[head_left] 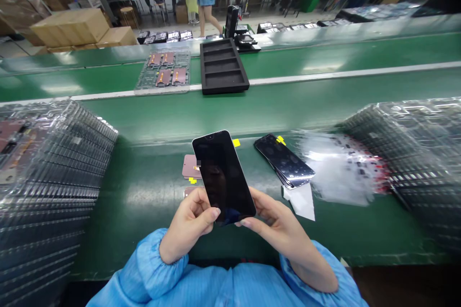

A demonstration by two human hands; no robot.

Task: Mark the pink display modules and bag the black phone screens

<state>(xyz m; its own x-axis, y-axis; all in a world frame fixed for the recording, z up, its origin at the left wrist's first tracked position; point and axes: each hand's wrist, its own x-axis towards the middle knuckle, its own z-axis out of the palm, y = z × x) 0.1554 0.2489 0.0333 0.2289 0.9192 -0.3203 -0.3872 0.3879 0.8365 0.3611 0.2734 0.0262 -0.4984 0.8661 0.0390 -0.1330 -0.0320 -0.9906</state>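
Observation:
A black smartphone screen [225, 172] with a thin silver edge, perhaps a whole phone, is tilted up between my hands above the green bench. My left hand [194, 213] pinches its lower left edge, thumb on the dark face. The lower right corner is gripped by my right hand [270, 216], fingers partly hidden behind it. Behind the screen lie pinkish flat panels [189, 165], partly covered, with yellow tabs [192, 181] beside them. To the right rests a small stack of dark phone screens [284, 160] with yellow tabs on top.
Tall stacks of clear plastic trays stand at left [50, 192] and right [425, 153]. Clear plastic film pieces [338, 168] and a white sheet [300, 201] lie right. Further back are a black compartment tray [224, 84] and a clear tray [144, 81] of pinkish parts. People stand beyond.

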